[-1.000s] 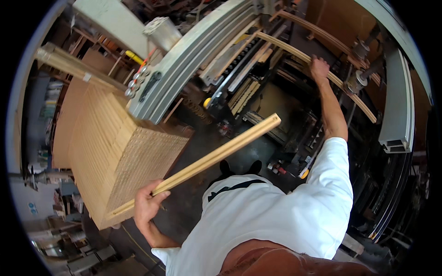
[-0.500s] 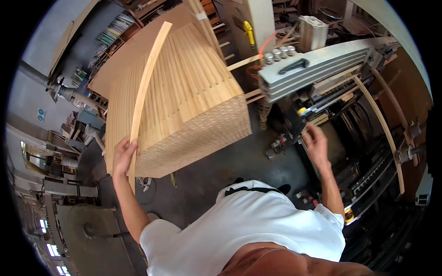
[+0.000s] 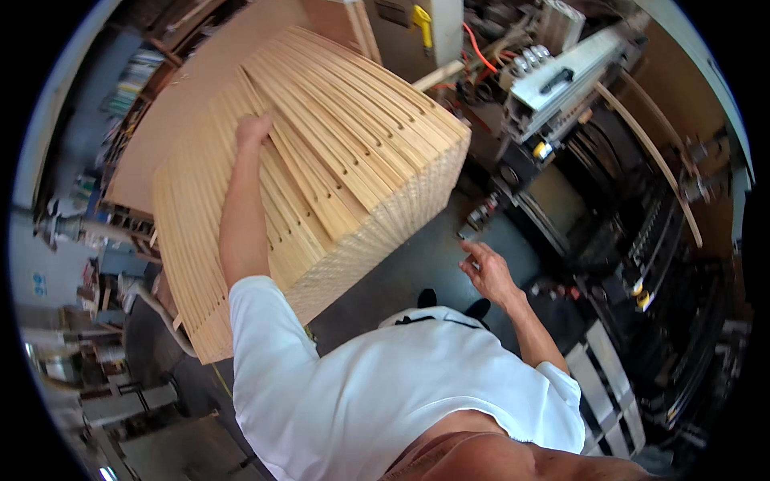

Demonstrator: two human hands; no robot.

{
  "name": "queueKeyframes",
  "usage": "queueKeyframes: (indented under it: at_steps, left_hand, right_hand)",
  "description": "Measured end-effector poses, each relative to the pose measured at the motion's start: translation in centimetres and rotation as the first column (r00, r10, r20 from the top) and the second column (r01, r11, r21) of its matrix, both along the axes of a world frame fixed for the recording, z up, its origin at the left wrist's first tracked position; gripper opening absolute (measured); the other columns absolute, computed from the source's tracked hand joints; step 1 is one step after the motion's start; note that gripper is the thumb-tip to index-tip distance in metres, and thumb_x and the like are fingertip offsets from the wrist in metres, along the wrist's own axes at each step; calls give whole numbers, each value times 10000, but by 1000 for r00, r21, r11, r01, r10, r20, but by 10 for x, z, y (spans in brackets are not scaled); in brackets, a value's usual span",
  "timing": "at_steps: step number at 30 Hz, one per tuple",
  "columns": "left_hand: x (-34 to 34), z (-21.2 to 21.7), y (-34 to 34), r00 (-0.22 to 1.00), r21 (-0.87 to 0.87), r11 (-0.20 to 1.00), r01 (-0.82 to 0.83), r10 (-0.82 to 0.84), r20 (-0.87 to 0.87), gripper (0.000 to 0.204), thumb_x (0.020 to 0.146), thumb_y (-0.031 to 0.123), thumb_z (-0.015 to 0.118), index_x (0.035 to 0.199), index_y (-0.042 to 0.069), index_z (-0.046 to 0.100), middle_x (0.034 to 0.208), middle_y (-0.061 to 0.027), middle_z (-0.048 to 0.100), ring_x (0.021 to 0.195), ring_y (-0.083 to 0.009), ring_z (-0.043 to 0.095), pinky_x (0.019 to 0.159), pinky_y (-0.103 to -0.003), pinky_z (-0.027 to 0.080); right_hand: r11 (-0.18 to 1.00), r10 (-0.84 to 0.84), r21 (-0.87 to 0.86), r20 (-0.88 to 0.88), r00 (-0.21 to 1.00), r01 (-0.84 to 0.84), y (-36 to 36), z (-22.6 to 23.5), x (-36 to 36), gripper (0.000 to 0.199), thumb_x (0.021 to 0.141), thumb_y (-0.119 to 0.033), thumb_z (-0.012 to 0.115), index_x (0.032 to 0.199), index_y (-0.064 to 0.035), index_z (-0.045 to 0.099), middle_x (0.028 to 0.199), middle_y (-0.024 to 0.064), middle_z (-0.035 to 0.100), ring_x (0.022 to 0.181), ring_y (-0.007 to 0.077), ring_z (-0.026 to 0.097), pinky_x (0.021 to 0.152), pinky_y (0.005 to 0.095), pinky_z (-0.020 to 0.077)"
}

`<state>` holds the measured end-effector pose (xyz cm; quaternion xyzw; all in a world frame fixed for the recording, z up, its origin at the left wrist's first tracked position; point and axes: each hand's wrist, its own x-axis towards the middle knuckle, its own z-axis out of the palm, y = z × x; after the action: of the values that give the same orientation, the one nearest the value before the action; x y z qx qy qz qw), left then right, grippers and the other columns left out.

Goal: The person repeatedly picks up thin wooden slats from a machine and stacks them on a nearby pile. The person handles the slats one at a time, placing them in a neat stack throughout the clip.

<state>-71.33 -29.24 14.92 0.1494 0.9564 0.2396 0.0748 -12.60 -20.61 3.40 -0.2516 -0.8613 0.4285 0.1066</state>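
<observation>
A big stack of long, pale wooden strips (image 3: pixel 385 216) stands in front of me and to the left, their ends lined up in a block facing me. Small dark holes or knots run in a row near those ends. My left hand (image 3: pixel 254 130) reaches far over the top, its fingers closed round the edge of a wooden strip (image 3: pixel 309 184) that lies slightly askew on the others. The fingertips are partly hidden. In the air to the right of the stack, my right hand (image 3: pixel 488 272) is empty with its fingers apart.
A machine with a pale metal beam (image 3: pixel 561 76) and dark rails stands on the right. Curved wooden strips (image 3: pixel 658 156) rest on it. Behind the stack is a brown board (image 3: pixel 136 168). A yellow tool (image 3: pixel 422 28) hangs on a post at the back.
My left hand has moved forward over the stack; the curved strip it held upright now lies on top. My right hand has come away from the machine, down and to the left. The view has shifted.
</observation>
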Motion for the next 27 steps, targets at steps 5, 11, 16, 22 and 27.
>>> queueKeyframes:
  at_steps: [5, 11, 16, 22, 27]
  left_hand:
    - [-12, -18, 38, 989, 49, 997, -53, 59, -136, 708, 839, 565, 646, 1084, -98, 691, 1015, -252, 716, 1002, -340, 690, 918, -393, 511]
    - [8, -19, 24, 971, 190, 967, 171, -133, -197, 771, 847, 493, 680, 1303, -113, 543, 1317, -295, 588, 1250, -383, 566, 1022, -428, 457]
    - [104, 38, 35, 735, 159, 860, 485, -302, -607, 537, 924, 341, 676, 1299, -33, 587, 1246, -219, 651, 1112, -318, 643, 947, -396, 509]
    - [416, 60, -20, 216, 364, -48, 930, -729, -650, 265, 1001, 105, 573, 1235, -11, 622, 1166, -140, 655, 1025, -219, 627, 939, -341, 492]
    - [606, -41, -57, -482, 395, -476, 786, -871, -93, 244, 913, 44, 633, 1151, -12, 634, 1044, -138, 651, 913, -247, 629, 833, -345, 513]
  right_hand:
    - [988, -144, -57, 31, 989, 146, -31, -5, 12, 377, 899, -84, 661, 1259, -4, 585, 1082, 184, 639, 927, 342, 689, 763, 432, 554]
    - [971, -231, -56, 50, 972, 234, -65, -19, 23, 374, 910, -113, 653, 1266, -22, 583, 1130, 187, 631, 936, 354, 676, 806, 447, 548]
    - [933, -358, 38, -12, 934, 358, -97, -8, 63, 379, 917, -161, 652, 1272, -47, 583, 1223, 162, 613, 1048, 362, 637, 874, 443, 541]
    - [738, -584, 190, -304, 753, 648, -170, 29, 156, 366, 920, -171, 654, 1250, -44, 559, 1224, 156, 585, 1051, 362, 612, 878, 456, 513]
    - [339, -843, 259, -343, 414, 904, -293, 84, 247, 387, 860, -153, 715, 1210, -41, 590, 1176, 148, 622, 1049, 344, 625, 889, 444, 514]
